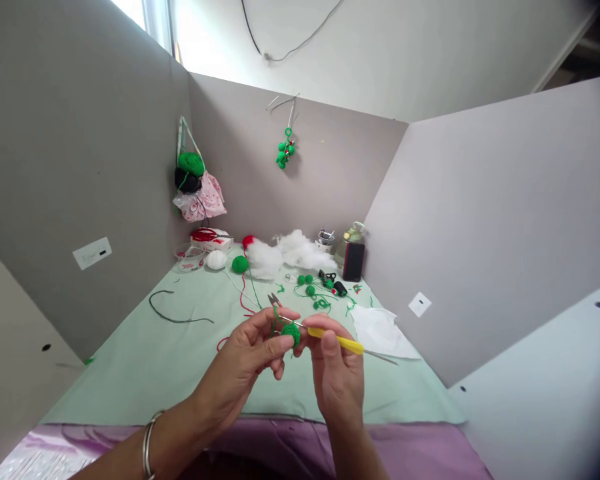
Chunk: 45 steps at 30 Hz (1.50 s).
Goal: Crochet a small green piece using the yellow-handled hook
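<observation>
One small green crocheted piece was pinched in my left hand, my thumb laid over its lower left side and the fingers behind it. My right hand was closed around a yellow-handled hook, thumb pressed on the grip. What mattered was how the two lay to each other: the hook's long axis slanted from the grip at lower right up toward the left, so that its metal shaft ran along the top edge of the piece and its tip reached my left forefinger. Whether that tip sat through a stitch or only lay over it, I could not tell. The piece was just left of my right fingertips, but my left hand was the nearer, being the one that held it. A green strand rose by my left forefinger, close to the tip. Both hands were raised above the pale green cloth. Beyond, a pair of scissors showed just past my left fingers, and white stuffing lay well apart, toward the back panel.
</observation>
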{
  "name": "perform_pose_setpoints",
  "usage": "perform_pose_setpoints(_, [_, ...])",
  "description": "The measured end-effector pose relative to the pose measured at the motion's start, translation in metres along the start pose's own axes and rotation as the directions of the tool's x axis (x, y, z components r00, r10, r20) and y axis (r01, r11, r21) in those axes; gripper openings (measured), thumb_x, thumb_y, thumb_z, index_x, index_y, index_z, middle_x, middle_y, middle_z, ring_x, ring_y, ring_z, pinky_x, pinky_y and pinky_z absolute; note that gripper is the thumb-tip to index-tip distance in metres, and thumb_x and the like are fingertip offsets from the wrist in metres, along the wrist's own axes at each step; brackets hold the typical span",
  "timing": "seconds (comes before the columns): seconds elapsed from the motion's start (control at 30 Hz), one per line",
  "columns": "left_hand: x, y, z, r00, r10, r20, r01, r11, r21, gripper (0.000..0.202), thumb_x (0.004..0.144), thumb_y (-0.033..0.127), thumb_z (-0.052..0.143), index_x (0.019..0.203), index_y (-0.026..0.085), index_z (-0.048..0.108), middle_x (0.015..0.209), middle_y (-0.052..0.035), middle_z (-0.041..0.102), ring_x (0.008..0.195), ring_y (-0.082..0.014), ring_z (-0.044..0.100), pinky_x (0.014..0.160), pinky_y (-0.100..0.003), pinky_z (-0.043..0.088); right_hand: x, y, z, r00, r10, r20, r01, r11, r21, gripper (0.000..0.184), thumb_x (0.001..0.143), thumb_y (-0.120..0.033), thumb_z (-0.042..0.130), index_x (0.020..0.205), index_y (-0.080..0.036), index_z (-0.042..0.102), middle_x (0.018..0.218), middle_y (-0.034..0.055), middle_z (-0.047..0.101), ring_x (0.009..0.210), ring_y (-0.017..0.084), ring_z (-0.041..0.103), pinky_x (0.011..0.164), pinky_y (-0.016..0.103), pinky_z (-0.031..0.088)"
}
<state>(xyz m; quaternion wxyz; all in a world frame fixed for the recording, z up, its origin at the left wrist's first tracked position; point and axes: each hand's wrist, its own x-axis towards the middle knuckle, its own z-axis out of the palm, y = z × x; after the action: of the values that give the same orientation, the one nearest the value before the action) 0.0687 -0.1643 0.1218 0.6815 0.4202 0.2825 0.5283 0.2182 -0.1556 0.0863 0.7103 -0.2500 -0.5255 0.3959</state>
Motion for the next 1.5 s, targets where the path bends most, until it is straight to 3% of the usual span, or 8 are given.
perform_pose_setpoints(0.23, [-0.017,-0.011,-0.012,0.994,0.042,-0.098,-0.042,0.999,0.009,0.045,0.075,0.046,0.093,0.114,0.026,0.084,0.082,-0.0001,0.063,0.055,-0.008,0.044,0.052,-0.024,0.04,-0.011,-0.006,0.006,0.984,0.16,0.075,-0.16,0.987,0.006,0.021,0.092,-0.044,0.082,0.098,-0.024,0.082,0.075,0.0005,0.074,0.061,0.013,0.066,0.061,0.027,0.056])
perform_pose_setpoints(0.73, [0.001,-0.028,-0.031,0.984,0.057,-0.168,-0.056,0.998,0.013,0.04,0.074,0.04,0.095,0.111,0.026,0.087,0.077,0.0012,0.063,0.053,-0.0078,0.046,0.05,-0.023,0.042,-0.012,0.009,0.006,0.995,0.009,0.099,0.026,0.937,-0.347,0.022,0.104,-0.036,0.065,0.093,-0.026,0.081,0.076,0.001,0.064,0.068,0.016,0.062,0.063,0.029,0.053])
perform_pose_setpoints(0.83, [0.003,-0.031,-0.028,0.981,0.026,-0.19,-0.036,0.998,-0.05,0.051,0.07,0.04,0.098,0.117,0.026,0.084,0.077,0.0027,0.061,0.053,-0.0067,0.043,0.047,-0.02,0.037,-0.019,0.021,0.001,0.977,-0.17,0.132,0.215,0.805,-0.553,0.018,0.103,-0.026,0.065,0.104,-0.031,0.083,0.09,0.0039,0.07,0.079,0.019,0.069,0.067,0.031,0.056])
perform_pose_setpoints(0.97, [0.006,-0.032,-0.028,0.982,-0.152,-0.112,0.123,0.965,-0.232,0.056,0.07,0.042,0.099,0.118,0.021,0.082,0.07,0.0071,0.051,0.048,-0.0021,0.027,0.044,-0.018,0.028,-0.028,0.029,-0.005,0.857,-0.437,0.273,0.483,0.501,-0.717,0.037,0.099,-0.015,0.068,0.127,-0.037,0.078,0.102,0.0069,0.074,0.091,0.024,0.073,0.075,0.037,0.06])
perform_pose_setpoints(1.13, [0.01,-0.03,-0.032,0.979,-0.16,-0.129,0.121,0.957,-0.264,0.049,0.069,0.033,0.1,0.112,0.018,0.083,0.072,0.0071,0.049,0.049,-0.001,0.02,0.043,-0.019,0.018,-0.019,0.016,0.0,0.967,-0.241,0.081,0.241,0.771,-0.59,0.022,0.105,-0.019,0.058,0.1,-0.027,0.077,0.08,0.0028,0.069,0.077,0.02,0.069,0.065,0.032,0.058])
perform_pose_setpoints(1.33, [0.01,-0.034,-0.028,0.979,-0.173,-0.103,0.138,0.949,-0.282,0.057,0.068,0.033,0.1,0.119,0.02,0.08,0.074,0.0066,0.054,0.048,-0.0004,0.022,0.043,-0.019,0.017,-0.02,0.023,0.004,0.892,-0.406,0.202,0.428,0.61,-0.666,0.033,0.099,-0.008,0.065,0.117,-0.03,0.08,0.097,0.0054,0.075,0.085,0.019,0.072,0.071,0.031,0.06])
perform_pose_setpoints(1.43, [0.012,-0.031,-0.032,0.972,-0.222,-0.082,0.186,0.931,-0.314,0.044,0.071,0.032,0.099,0.108,0.014,0.083,0.063,0.0109,0.038,0.048,-0.001,0.018,0.043,-0.017,0.017,-0.022,0.022,-0.001,0.939,-0.324,0.118,0.324,0.713,-0.622,0.026,0.102,-0.011,0.06,0.109,-0.028,0.079,0.09,0.0037,0.073,0.082,0.018,0.07,0.069,0.03,0.057])
perform_pose_setpoints(1.5, [0.012,-0.03,-0.033,0.979,-0.166,-0.121,0.127,0.952,-0.279,0.043,0.072,0.03,0.098,0.109,0.015,0.083,0.069,0.0078,0.049,0.048,0.0002,0.022,0.043,-0.016,0.02,-0.021,0.018,-0.002,0.972,-0.228,0.056,0.221,0.81,-0.543,0.023,0.104,-0.016,0.059,0.105,-0.027,0.079,0.083,0.0014,0.07,0.078,0.017,0.067,0.068,0.029,0.055])
